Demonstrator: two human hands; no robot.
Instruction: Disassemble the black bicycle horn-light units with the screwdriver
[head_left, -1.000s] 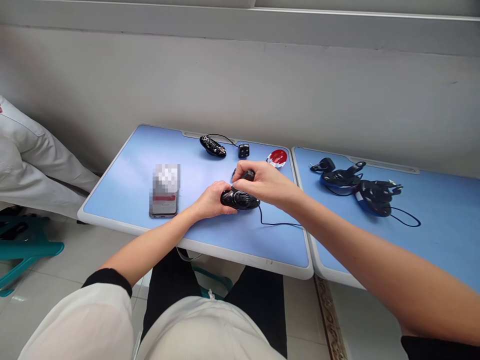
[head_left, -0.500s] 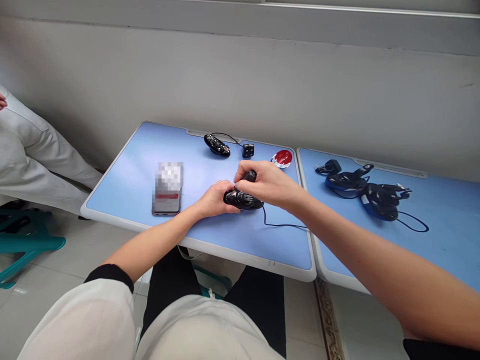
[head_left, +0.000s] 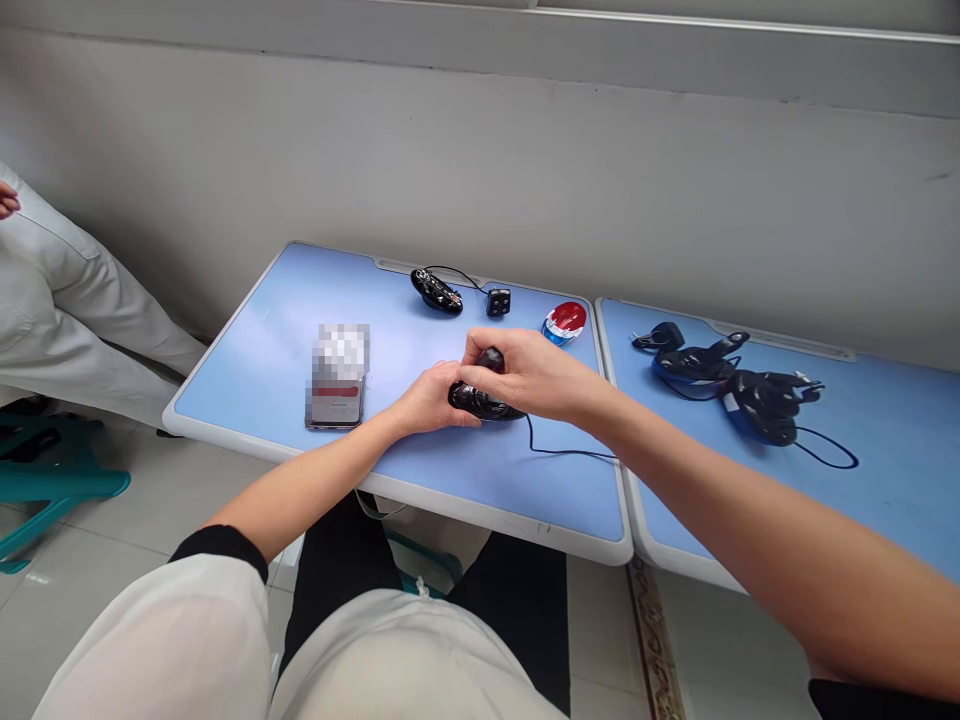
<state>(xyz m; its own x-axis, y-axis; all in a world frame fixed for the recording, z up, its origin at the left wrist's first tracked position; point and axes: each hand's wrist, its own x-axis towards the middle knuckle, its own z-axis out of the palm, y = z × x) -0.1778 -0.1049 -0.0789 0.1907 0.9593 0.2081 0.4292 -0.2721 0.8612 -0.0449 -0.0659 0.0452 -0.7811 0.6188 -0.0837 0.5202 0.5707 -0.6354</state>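
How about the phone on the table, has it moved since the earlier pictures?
No. Against the blue table, the phone lies where it did; the whole view has shifted slightly.

Glossy black corded device (head_left: 474,401), blue white-rimmed tabletop (head_left: 259,370), red, white and blue oval object (head_left: 567,318)

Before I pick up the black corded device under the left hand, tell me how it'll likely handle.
The black device is probably stiff: its shell shows no dent where the left hand grips it. Its glossy surface could be slippery. The thin cord looks floppy and would likely trail, since it lies loosely bent.
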